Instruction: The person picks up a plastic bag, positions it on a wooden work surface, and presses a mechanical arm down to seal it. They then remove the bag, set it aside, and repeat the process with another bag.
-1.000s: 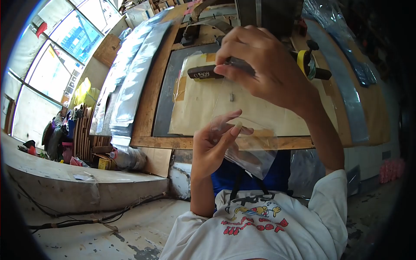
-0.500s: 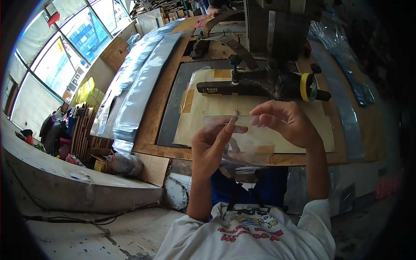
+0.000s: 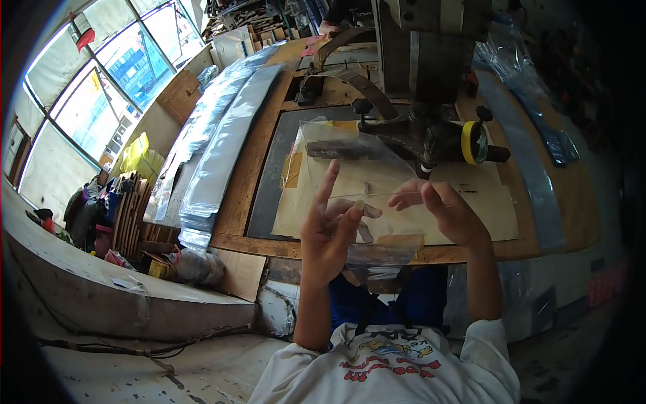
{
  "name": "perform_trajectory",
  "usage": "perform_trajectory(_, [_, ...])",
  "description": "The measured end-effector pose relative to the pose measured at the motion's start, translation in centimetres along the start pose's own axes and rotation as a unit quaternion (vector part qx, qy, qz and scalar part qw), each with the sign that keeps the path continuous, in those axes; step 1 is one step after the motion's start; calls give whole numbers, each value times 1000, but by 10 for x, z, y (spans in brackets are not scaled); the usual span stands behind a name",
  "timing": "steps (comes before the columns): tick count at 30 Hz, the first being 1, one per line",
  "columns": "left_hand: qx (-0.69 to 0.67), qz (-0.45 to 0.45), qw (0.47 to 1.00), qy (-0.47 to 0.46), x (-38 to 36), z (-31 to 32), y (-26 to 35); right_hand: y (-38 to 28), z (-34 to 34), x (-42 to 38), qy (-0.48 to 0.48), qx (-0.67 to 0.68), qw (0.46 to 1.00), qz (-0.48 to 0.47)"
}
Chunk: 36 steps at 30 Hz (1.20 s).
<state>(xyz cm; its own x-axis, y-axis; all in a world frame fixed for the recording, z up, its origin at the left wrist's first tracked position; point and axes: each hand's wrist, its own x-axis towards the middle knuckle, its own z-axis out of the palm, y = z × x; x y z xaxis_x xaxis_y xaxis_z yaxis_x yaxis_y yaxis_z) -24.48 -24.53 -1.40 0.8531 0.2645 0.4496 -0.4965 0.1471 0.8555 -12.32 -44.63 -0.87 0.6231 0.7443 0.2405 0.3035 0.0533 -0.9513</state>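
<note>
A thin clear plastic sheet (image 3: 382,253) is in front of me, between my hands and the worktable. My left hand (image 3: 324,239) pinches it between thumb and bent fingers, the index finger pointing up. My right hand (image 3: 454,214) has thumb and fingers closed on the sheet's edge, a thin bright line stretched between the hands. The upper part of the sheet stands up before the black press arm (image 3: 397,128). Below it lies a cream-coloured board (image 3: 471,225) with brown tape at its edges.
A yellow tape roll (image 3: 467,143) hangs on the press arm. Stacked long plastic sleeves (image 3: 229,155) lie along the table's left side, more plastic film (image 3: 538,202) on the right. At the far end another person's hand (image 3: 328,28) shows. Wooden strips (image 3: 130,212) stand at lower left.
The sheet's upper part has risen and opened out in front of the press arm. My left index finger has straightened upward; my right hand has moved slightly down.
</note>
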Motion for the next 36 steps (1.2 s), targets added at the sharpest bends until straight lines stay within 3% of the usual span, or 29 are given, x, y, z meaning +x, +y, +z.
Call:
perform_trajectory(2, [-17,-14,1000,7,-4,2,-4,1,15,-5,-6,94,994,-53])
perform_trajectory(5, [26,-39,999,8,-13,-6,-11,-8,20,-11,23,136,990,-22])
perform_trajectory(8, [10,-78,996,-35,-33,-14,-23,4,35,-24,35,104,993,-35])
perform_trajectory(12, [37,-180,983,7,-60,-9,-26,21,43,-48,49,21,998,26])
perform_trajectory(15, [95,-91,991,-25,-80,-6,-38,35,42,-68,11,8,1000,9])
perform_trajectory(19, [92,-119,985,-81,-96,-6,-52,57,34,-93,-14,-38,999,-28])
perform_trajectory(22, [123,-125,981,-84,-91,1,-50,67,33,-104,69,-81,994,-10])
perform_trajectory(25, [149,-74,981,-99,-85,3,-58,74,37,-104,135,75,986,57])
perform_trajectory(31, [224,31,957,-182,-66,-11,-74,82,36,-106,117,33,992,30])
perform_trajectory(36, [223,21,964,-145,-69,-7,-74,82,42,-106,131,35,990,32])
